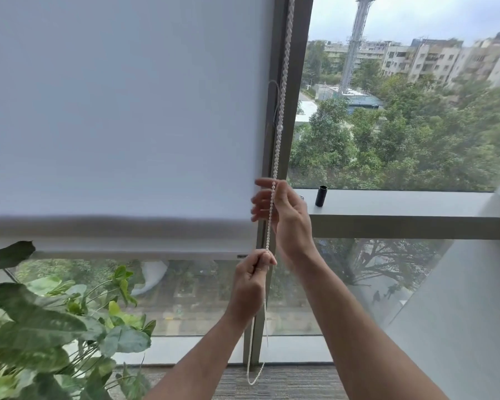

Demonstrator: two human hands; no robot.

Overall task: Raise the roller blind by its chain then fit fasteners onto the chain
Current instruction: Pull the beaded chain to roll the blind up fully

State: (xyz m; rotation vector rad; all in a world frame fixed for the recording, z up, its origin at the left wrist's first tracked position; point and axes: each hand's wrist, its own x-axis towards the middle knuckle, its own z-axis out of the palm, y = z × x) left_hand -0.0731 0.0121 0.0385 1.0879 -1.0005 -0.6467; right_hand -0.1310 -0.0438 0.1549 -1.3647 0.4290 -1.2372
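**Both hands on the bead chain, blind partly down**

The white fabric roller blind (pixel 122 116) fills the upper left of the frame, its weighted bottom bar lying across the left middle, above the lower pane of glass. Just right of the blind's edge, the white plastic bead chain (pixel 280 111) hangs against the grey metal window frame post (pixel 298 82), running from the top centre down through both hands to a loop near the carpet at bottom centre.

The left hand (pixel 250 281), at centre frame below the blind's bar, is clenched into a fist around the chain, with the strand entering at the top of the fist and trailing out below the wrist. The right hand (pixel 283 210) is higher, beside the blind's lower right corner. Its grip is loose: the fingers are half curled and spread, the chain passing across the palm side, and whether they pinch the beads cannot be told.

On the grey window ledge (pixel 401 203), right of centre, a small black cylindrical container (pixel 321 196) stands upright, near the right hand but apart from it; its contents are not visible. A small pale item beside it is too blurred to identify.

A green broad-leaved plant (pixel 55 327) occupies the lower left. Trees and apartment blocks show through the glass at the upper right.
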